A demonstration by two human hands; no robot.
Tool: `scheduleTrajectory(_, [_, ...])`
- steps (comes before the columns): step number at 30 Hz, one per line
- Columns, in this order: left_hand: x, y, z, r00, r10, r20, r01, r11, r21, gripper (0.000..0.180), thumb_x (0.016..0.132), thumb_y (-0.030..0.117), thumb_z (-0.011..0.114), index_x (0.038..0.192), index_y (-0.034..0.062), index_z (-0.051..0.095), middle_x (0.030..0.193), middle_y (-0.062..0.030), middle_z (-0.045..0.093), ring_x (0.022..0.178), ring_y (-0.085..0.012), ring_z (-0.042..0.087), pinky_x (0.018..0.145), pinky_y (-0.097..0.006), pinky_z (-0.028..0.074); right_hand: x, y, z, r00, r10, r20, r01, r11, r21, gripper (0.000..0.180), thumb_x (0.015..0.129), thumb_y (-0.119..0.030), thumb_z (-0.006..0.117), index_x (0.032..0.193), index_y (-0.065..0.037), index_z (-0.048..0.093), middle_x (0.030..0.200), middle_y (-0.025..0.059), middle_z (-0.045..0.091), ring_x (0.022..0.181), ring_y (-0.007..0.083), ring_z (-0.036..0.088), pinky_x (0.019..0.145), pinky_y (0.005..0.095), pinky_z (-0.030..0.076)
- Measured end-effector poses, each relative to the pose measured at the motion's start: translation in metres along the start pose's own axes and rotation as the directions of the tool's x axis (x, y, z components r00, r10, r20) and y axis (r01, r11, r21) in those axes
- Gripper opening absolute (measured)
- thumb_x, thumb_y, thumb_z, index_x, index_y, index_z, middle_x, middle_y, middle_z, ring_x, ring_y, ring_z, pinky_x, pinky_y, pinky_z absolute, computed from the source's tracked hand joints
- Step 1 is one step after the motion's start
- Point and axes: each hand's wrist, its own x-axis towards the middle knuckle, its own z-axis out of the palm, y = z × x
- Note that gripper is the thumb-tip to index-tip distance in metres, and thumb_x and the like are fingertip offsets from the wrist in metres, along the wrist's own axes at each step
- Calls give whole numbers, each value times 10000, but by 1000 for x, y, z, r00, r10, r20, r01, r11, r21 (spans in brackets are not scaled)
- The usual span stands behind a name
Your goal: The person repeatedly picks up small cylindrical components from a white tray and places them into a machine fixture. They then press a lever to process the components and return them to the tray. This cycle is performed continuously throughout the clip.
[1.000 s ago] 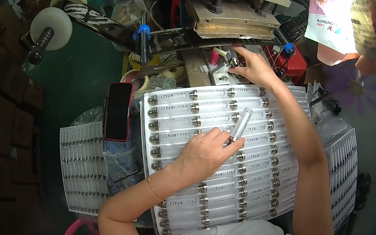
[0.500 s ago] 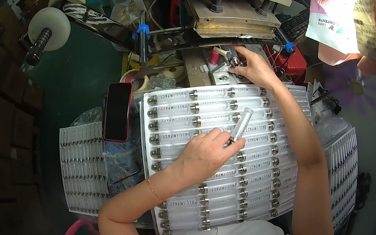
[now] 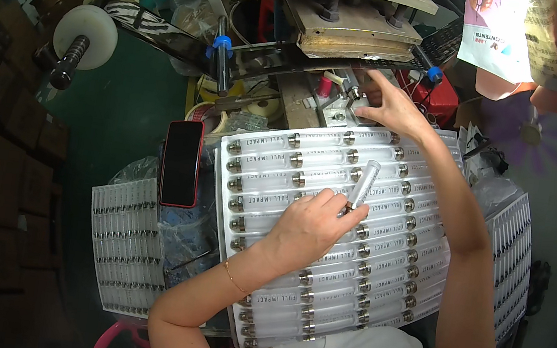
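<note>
A clear tube is held upright-tilted in the left hand, whose fingers are closed around its lower, capped end, above a white tray filled with rows of like tubes. Compared with half a second earlier, this hand and its tube have hardly shifted. The right hand is kept at the fixture beneath the press, its fingertips pinched together on a small metal part there; whether a tube is gripped cannot be told. Little has changed, so the work at the fixture is judged to be in progress, with the next tube held ready. A phone lies left of the tray, and further stacked trays are seen on both sides.
</note>
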Motion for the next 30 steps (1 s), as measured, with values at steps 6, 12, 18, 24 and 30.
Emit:
scheduleTrajectory(6, [1,1,4,995,29,-91,-31,999,-26,332,761,125,630,1093,134,626,816,-39,542,753,-200,556,599,-294,494,-51,-34,-26,948,-318,-5,302,904,-302,506,739,-52,703,1224,-101,567,926,129,644,842,266,646,756,369,517])
scheduleTrajectory(12, [1,0,4,999,20,-27,-21,1000,-19,256,814,208,635,1058,131,619,795,-47,530,745,-222,546,617,-341,491,-59,-175,-26,804,-561,-200,589,796,136,791,729,2,716,1415,-177,364,945,80,630,745,172,629,727,298,548])
scheduleTrajectory(18, [0,-9,3,971,42,-237,-36,999,28,129,803,187,656,922,146,685,860,-62,621,752,-241,602,636,-367,494,-96,-198,-41,523,-852,-21,823,512,-246,617,702,-128,726,1285,-140,524,757,27,556,672,176,583,559,308,487])
scheduleTrajectory(24, [0,17,-25,938,28,-345,-59,995,-81,272,746,70,706,1002,163,712,736,-31,603,620,-177,580,560,-300,477,-193,-95,-106,834,-510,-210,428,839,-335,386,694,7,683,1073,-52,649,849,73,642,743,217,620,676,333,503])
scheduleTrajectory(30, [31,50,-15,957,195,-215,-222,969,-110,307,729,26,718,1007,156,712,774,-47,636,578,-170,589,490,-282,461,-380,7,-144,706,193,-681,-390,909,-146,257,806,64,611,1048,-11,656,896,106,660,773,168,635,689,282,507])
